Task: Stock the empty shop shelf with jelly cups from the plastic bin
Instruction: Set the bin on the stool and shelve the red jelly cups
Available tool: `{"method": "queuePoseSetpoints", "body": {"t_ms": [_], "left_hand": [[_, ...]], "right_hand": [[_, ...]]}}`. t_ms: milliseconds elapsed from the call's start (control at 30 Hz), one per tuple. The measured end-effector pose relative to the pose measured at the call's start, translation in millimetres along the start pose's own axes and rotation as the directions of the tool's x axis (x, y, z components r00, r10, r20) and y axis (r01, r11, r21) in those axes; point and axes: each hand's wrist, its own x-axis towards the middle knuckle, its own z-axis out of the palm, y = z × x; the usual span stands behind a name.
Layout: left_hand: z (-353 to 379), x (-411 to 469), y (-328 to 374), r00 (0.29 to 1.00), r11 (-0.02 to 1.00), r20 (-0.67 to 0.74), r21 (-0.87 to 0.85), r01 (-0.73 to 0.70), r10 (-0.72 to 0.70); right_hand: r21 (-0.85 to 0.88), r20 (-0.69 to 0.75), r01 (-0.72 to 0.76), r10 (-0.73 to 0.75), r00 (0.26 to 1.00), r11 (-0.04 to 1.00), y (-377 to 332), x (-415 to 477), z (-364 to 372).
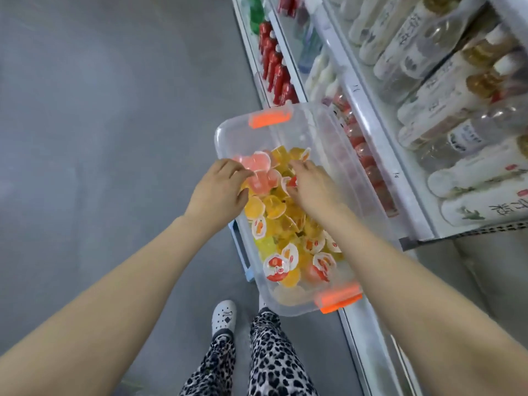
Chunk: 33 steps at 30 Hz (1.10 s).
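Jelly cups (pixel 274 207) heaped loose in the near half of the clear plastic bin (pixel 314 130). Left hand (pixel 220 192) curls its fingers round a pink one and right hand (pixel 313 190) pinches a red-lidded one, likely doubling up for speed. Bin sits just beside the shop shelf (pixel 368 118) of bottles (pixel 445 95), which probably keeps the reach short.

The bin (pixel 314 130) is clear plastic (latches (pixel 270 118) glossy orange), the jelly cups (pixel 274 207) shiny, the floor (pixel 114 110) matt.
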Motion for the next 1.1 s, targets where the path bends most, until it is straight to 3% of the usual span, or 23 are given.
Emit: {"method": "queuePoseSetpoints", "body": {"t_ms": [100, 167, 267, 367, 467, 600, 733, 1100], "left_hand": [[-1.0, -0.2, 0.4, 1.000, 1.000, 0.003, -0.003, 0.014, -0.014], [-1.3, 0.5, -0.6, 1.000, 1.000, -0.001, 0.012, 0.027, -0.027], [-2.3, 5.7, -1.0, 0.999, 0.998, 0.022, 0.061, 0.027, -0.029], [-2.7, 22.2, 0.0, 0.998, 0.993, 0.055, 0.113, 0.037, -0.043], [1.8, 49.8, 6.9, 0.991, 0.994, 0.121, 0.102, 0.038, -0.050], [23.8, 86.2, 19.6, 0.920, 0.962, 0.352, 0.262, 0.079, -0.172], [44.5, 100.1, 22.2, 0.865, 0.930, 0.427, 0.349, 0.111, -0.264], [31.8, 98.9, 27.4, 0.856, 0.942, 0.397, 0.083, 0.326, -0.331]], "right_hand": [[-0.007, 0.086, -0.164, 0.164, 0.983, 0.986, 2.5, 19.5, 11.7], [0.055, 0.090, -0.190, 0.184, 0.979, 0.980, 7.6, 17.7, 18.1], [0.243, 0.064, -0.174, 0.163, 0.985, 0.954, 16.1, 9.0, 20.5], [0.480, 0.060, -0.197, 0.192, 0.980, 0.855, 20.0, -2.2, 15.6], [0.588, 0.063, -0.230, 0.240, 0.969, 0.775, 22.4, -16.8, 9.5], [0.551, 0.045, -0.195, 0.205, 0.978, 0.812, 30.5, -31.5, 9.7], [0.512, 0.040, -0.155, 0.156, 0.987, 0.845, 39.0, -42.3, 13.6], [0.502, -0.124, -0.094, 0.179, 0.976, 0.860, 38.7, -64.7, 8.4]]}}
